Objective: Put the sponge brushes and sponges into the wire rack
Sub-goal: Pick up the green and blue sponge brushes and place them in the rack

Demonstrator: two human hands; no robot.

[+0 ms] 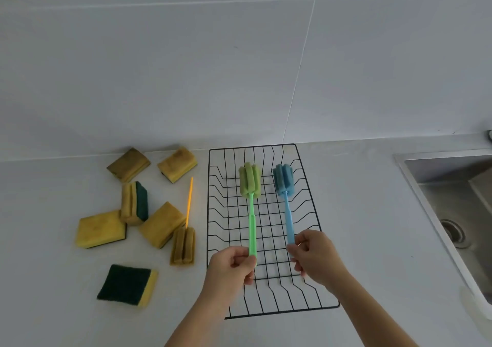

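A black wire rack (pixel 308 187) lies on the white counter, long side running away from me. My left hand (pixel 230 267) grips the handle end of a green sponge brush (pixel 250 181), whose foam head is over the rack's far part. My right hand (pixel 314 253) grips the handle of a blue sponge brush (pixel 283 179), parallel and to the right. To the left of the rack, a yellow sponge brush (pixel 183 245) lies on the counter with its thin handle pointing away. Several yellow-and-green sponges (pixel 101 228) are scattered around it, one (pixel 127 284) green side up.
A steel sink (pixel 452 200) is set into the counter at the right, with a drain visible. A grey tiled wall (pixel 239 67) rises behind the counter. Bare counter lies between the rack and the sink.
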